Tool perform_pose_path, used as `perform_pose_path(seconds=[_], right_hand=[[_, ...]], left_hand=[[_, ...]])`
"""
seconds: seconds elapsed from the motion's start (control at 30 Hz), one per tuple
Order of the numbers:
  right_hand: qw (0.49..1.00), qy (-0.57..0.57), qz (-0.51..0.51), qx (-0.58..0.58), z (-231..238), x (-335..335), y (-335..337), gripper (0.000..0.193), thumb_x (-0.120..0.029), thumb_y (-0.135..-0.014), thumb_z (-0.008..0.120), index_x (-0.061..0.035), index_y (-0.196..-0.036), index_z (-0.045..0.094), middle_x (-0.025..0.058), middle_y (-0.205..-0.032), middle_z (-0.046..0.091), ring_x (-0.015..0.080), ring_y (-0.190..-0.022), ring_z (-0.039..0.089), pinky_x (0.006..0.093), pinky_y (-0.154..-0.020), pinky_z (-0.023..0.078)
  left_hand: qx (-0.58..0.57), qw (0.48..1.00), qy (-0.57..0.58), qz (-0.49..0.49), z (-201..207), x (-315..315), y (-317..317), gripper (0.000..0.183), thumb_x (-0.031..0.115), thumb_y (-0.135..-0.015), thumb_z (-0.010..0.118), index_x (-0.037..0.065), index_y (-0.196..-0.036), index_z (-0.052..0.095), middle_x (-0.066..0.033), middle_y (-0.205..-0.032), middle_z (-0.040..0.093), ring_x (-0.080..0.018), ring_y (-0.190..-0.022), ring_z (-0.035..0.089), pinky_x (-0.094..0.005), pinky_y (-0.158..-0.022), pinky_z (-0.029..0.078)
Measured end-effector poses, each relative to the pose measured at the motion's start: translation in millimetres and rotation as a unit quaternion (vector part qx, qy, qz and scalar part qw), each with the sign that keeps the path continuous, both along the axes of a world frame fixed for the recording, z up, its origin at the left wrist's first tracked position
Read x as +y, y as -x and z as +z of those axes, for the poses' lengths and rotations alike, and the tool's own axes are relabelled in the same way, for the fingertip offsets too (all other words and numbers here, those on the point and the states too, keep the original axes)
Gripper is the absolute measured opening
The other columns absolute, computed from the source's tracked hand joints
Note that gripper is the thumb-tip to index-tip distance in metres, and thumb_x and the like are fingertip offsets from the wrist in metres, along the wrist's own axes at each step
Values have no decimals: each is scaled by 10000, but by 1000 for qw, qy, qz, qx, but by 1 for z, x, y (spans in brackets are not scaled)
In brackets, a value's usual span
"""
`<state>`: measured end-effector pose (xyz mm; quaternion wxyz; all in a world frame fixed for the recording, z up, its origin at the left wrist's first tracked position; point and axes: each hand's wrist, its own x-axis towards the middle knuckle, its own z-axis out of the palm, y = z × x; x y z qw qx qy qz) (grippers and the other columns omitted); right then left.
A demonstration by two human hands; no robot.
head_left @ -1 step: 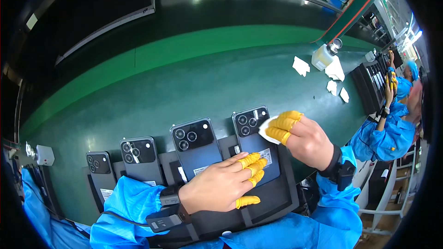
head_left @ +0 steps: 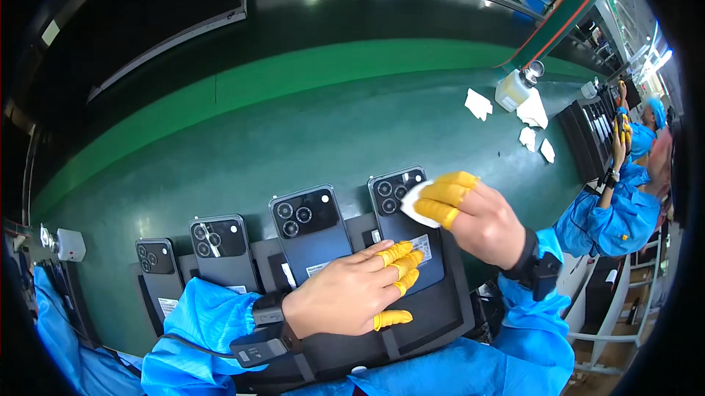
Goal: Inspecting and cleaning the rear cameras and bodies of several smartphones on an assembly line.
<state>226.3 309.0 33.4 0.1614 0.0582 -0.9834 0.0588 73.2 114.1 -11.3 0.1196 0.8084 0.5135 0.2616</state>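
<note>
My right hand [head_left: 477,214], yellow cots on its fingers, pinches a folded white wipe [head_left: 416,204] against the camera end of a dark blue phone [head_left: 420,278]. That phone lies back side up in a black tray [head_left: 457,295], its far end past the tray's edge. My left hand [head_left: 352,286], also in yellow finger cots, stretches its fingers flat over the same phone's lower left part. Left of it lies another blue phone [head_left: 308,223], partly under that hand. Two dark grey phones, a larger one [head_left: 228,267] and a smaller one [head_left: 158,282], lie farther left in the tray.
At the far right of the green bench stand a bottle with a metal top [head_left: 514,89] and loose white wipes [head_left: 479,104]. A black tray of phones [head_left: 585,139] is beyond, near co-workers in blue [head_left: 613,209]. Another white bottle [head_left: 70,245] stands at the left.
My right hand has shifted slightly left with the wipe, farther over the phone's camera area. My left hand stays in place on the phone.
</note>
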Motion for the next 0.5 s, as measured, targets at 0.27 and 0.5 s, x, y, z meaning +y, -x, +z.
perform_pose_path(seconds=[0.27, 0.5], right_hand=[[998, 10, 35, 45, -7, -6, 20, 362, -81, -701, 640, 4, -1049, 686, 100, -1050, 640, 276, -969, 627, 344, -809, 552], [994, 17, 47, 92, -9, -28, 23, 308, -105, -691, 648, -1, -977, 695, 110, -1049, 641, 270, -965, 632, 360, -839, 552]], left_hand=[[-25, 1000, 1, -3, 4, -3, 6, 477, 329, -848, 674, 72, -1249, 643, -84, -1294, 620, -256, -1254, 567, -374, -1104, 427], [14, 998, 45, -30, 10, -3, 7, 672, 212, -607, 688, 65, -1260, 635, -100, -1217, 628, -268, -1193, 592, -365, -1076, 451]])
